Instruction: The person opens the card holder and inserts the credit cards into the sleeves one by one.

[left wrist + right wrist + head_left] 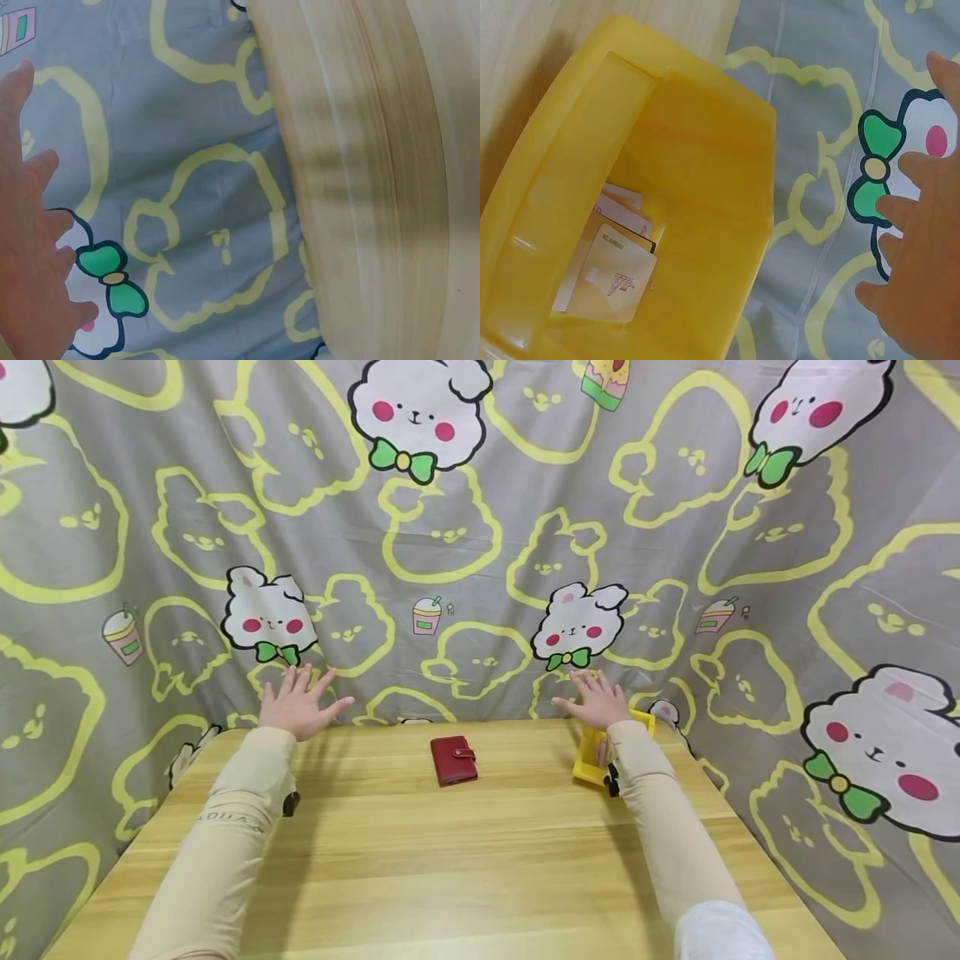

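Both hands are held out over the far part of the table, fingers spread and holding nothing. My left hand (298,706) hovers at the back left; in the left wrist view its fingers (37,247) show against the curtain. The right hand (598,702) is raised above a yellow plastic bin (588,768) at the back right, apart from it. Inside the bin, the right wrist view shows several cards, a gold one (615,274) on top. Between the hands lies a closed dark red card wallet (453,760) with a snap strap on its right side.
The wooden table (450,868) has its far edge against a grey curtain (480,602) with yellow outlines and white cartoon animals. The curtain also runs along both sides. A dark wrist device (291,803) hangs under the left forearm.
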A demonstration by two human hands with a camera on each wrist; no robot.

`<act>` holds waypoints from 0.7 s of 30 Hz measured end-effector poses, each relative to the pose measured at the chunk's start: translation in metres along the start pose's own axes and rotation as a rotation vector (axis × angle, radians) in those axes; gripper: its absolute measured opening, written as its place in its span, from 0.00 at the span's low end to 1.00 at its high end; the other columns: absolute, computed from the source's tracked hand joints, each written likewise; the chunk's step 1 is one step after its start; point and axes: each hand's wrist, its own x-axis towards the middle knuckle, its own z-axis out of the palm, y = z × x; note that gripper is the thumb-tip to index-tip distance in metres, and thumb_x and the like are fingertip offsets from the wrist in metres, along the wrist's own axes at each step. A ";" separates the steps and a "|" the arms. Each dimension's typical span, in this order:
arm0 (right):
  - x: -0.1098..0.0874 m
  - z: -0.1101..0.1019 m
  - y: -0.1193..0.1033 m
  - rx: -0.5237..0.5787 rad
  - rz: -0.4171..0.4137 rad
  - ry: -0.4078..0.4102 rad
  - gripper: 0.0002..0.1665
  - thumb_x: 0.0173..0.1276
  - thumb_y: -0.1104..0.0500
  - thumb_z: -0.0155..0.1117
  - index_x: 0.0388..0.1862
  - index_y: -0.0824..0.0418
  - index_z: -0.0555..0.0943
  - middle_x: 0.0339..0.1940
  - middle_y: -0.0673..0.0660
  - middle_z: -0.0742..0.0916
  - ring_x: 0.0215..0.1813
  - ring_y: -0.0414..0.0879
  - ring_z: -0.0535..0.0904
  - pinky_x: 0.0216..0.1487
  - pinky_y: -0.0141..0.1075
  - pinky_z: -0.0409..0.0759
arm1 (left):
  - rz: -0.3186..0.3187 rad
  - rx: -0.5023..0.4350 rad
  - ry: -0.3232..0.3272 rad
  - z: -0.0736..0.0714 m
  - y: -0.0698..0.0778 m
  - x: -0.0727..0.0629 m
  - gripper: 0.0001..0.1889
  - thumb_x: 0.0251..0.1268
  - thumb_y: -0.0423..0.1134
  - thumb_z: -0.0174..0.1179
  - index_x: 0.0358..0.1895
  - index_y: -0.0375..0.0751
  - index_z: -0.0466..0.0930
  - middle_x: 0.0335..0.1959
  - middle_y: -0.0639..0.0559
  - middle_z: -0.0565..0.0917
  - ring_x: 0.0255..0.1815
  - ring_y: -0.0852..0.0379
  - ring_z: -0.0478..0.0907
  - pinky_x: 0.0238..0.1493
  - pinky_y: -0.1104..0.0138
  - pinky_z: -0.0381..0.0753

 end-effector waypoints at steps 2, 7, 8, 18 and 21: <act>-0.001 0.000 0.000 -0.006 0.000 0.000 0.53 0.68 0.23 0.37 0.80 0.54 0.48 0.81 0.63 0.52 0.81 0.65 0.38 0.74 0.66 0.36 | 0.000 -0.003 -0.010 0.000 0.002 0.000 0.48 0.62 0.79 0.28 0.79 0.54 0.45 0.79 0.33 0.44 0.78 0.30 0.34 0.68 0.29 0.31; -0.003 -0.001 -0.001 0.010 -0.006 -0.008 0.51 0.69 0.25 0.39 0.80 0.54 0.47 0.80 0.64 0.54 0.80 0.65 0.40 0.74 0.66 0.36 | 0.007 -0.014 -0.039 0.000 0.006 0.000 0.48 0.62 0.79 0.28 0.78 0.51 0.48 0.78 0.33 0.46 0.79 0.31 0.35 0.68 0.30 0.32; -0.004 -0.002 -0.002 0.016 -0.007 -0.012 0.51 0.69 0.26 0.39 0.80 0.54 0.47 0.80 0.64 0.54 0.80 0.66 0.40 0.74 0.66 0.36 | 0.009 -0.016 -0.046 0.000 0.006 -0.001 0.48 0.63 0.78 0.28 0.78 0.51 0.48 0.78 0.33 0.46 0.79 0.31 0.35 0.68 0.30 0.32; -0.002 -0.001 -0.014 0.045 -0.032 -0.054 0.49 0.70 0.27 0.40 0.79 0.56 0.52 0.80 0.64 0.56 0.80 0.66 0.41 0.75 0.65 0.38 | 0.035 -0.041 -0.073 -0.001 0.013 0.002 0.47 0.64 0.78 0.28 0.78 0.51 0.48 0.78 0.33 0.46 0.78 0.30 0.37 0.70 0.31 0.34; -0.001 -0.001 -0.021 0.044 -0.053 -0.048 0.49 0.70 0.28 0.42 0.79 0.55 0.53 0.79 0.64 0.57 0.80 0.66 0.42 0.74 0.66 0.40 | 0.033 -0.062 -0.071 -0.002 0.015 0.004 0.47 0.63 0.78 0.27 0.78 0.52 0.47 0.78 0.34 0.47 0.78 0.30 0.37 0.70 0.31 0.35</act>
